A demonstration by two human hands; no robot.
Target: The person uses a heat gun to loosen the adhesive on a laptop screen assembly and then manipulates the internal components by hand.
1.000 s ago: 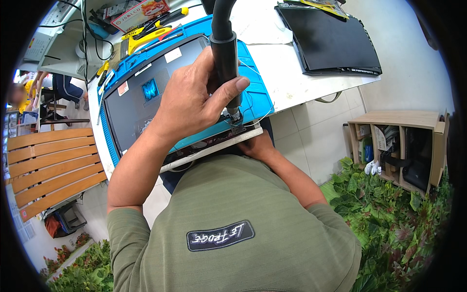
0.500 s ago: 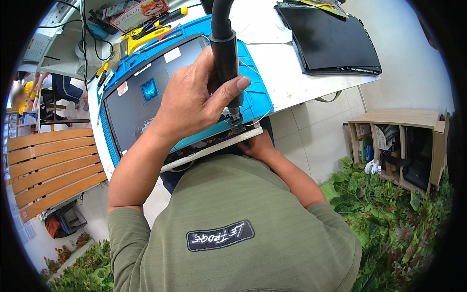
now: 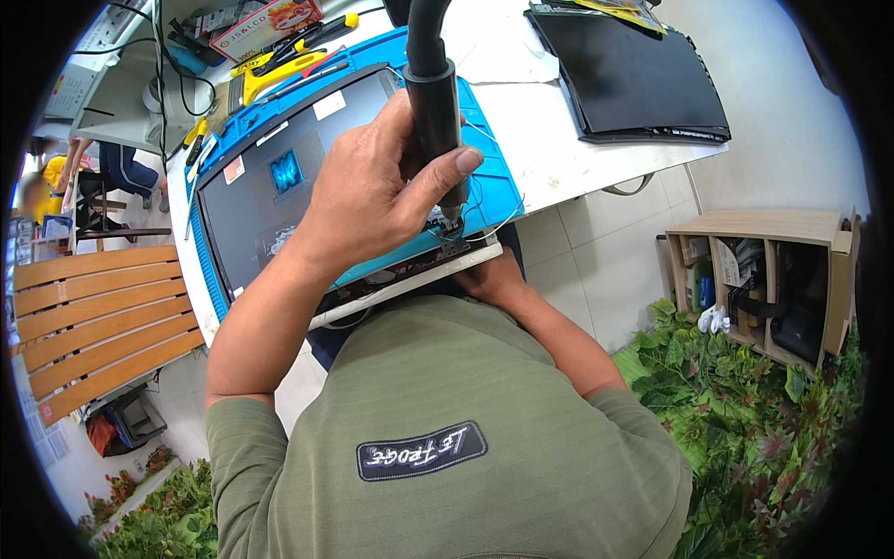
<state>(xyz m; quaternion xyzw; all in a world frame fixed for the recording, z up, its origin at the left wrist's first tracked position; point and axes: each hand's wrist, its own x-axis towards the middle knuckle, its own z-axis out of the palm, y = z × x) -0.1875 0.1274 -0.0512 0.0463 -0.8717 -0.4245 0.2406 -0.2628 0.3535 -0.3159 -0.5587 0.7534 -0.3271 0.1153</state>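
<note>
My left hand point(image 3: 368, 186) is wrapped round the black handle of a hot air gun point(image 3: 433, 116), its thumb across the front. A thick black hose runs up from the handle. The metal nozzle points down at a small dark hinge-like part point(image 3: 452, 233) at the corner of a dark grey laptop panel point(image 3: 228, 210). Small stickers and a shiny blue square are on that panel, which lies on a blue work mat point(image 3: 498, 177). My right hand point(image 3: 494, 279) is low at the table's near edge, below that corner; its fingers are in shadow and mostly hidden.
Yellow-handled tools point(image 3: 284, 74) and a red and white box point(image 3: 268, 28) lie at the back left. Black laptop panels point(image 3: 629, 79) are stacked at the back right of the white table point(image 3: 521, 102). A slatted wooden bench point(image 3: 107, 326) stands left, a wooden shelf point(image 3: 759, 225) right.
The hot air gun and my left hand have shifted very slightly right. My right hand has not visibly moved.
</note>
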